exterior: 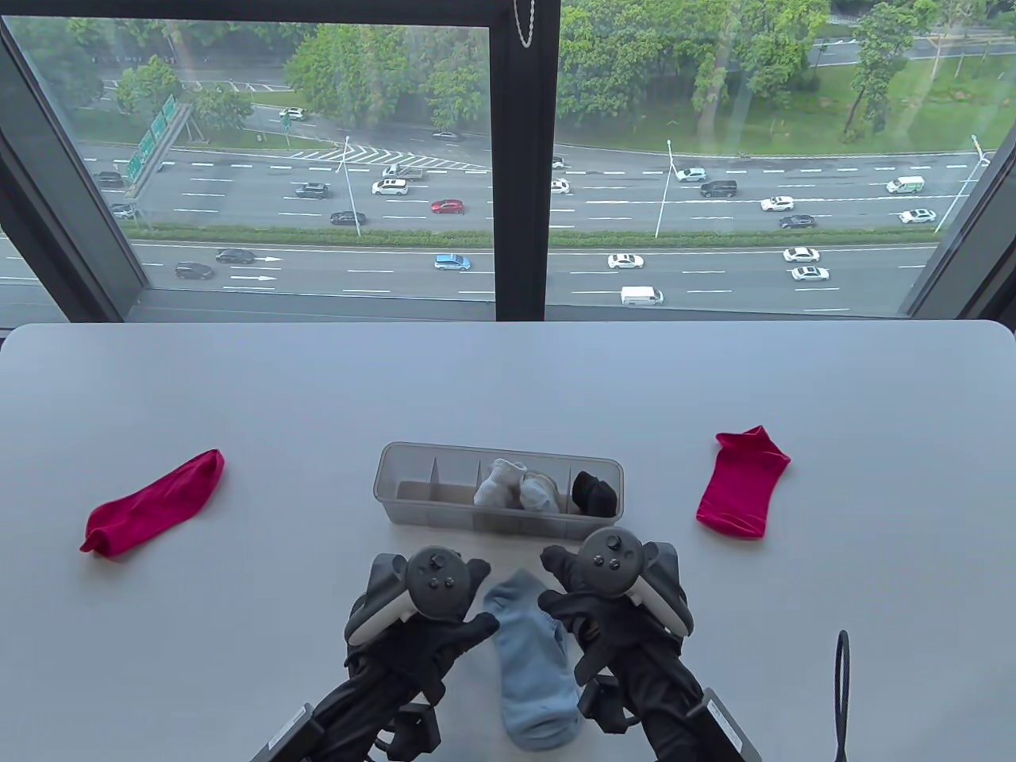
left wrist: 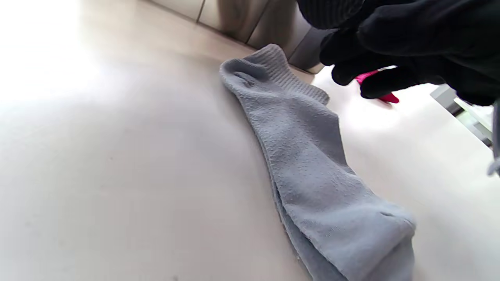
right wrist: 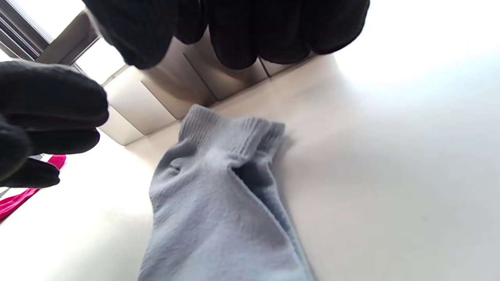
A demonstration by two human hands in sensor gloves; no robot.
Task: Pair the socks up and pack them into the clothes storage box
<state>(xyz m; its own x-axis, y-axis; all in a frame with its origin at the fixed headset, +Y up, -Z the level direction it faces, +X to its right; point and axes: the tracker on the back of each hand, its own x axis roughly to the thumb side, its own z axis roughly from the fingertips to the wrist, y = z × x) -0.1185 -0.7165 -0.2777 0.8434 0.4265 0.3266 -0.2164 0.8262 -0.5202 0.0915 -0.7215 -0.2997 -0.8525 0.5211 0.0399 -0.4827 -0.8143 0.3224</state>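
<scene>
Far out to the left of the left hand point(exterior: 432, 607), a red sock point(exterior: 151, 502) lies flat on the surface point(exterior: 238, 381), its long axis slanting from near-left to far-right. The left hand itself hovers palm down just left of the light blue socks point(exterior: 533, 659), forearm coming up from the near edge, tracker on its back; its gloved fingers hang loosely curled and hold nothing, none of them touching the fabric in the wrist views.

The light blue socks lie between the two hands, one stacked on the other. Their long axis runs near to far, ribbed cuffs pointing away toward the storage box point(exterior: 413, 464), toes toward the person.

The right hand point(exterior: 603, 591) mirrors the left, hovering just right of the cuffs, fingers relaxed and empty.

The clear box sits just beyond both hands, long side across, split by dividers; a white sock bundle point(exterior: 514, 486) fills a middle compartment and a black bundle point(exterior: 594, 494) the right end one.

Beyond the right hand to the right lies a second red sock point(exterior: 742, 492), cuff pointing away.

No readable writing shows.
</scene>
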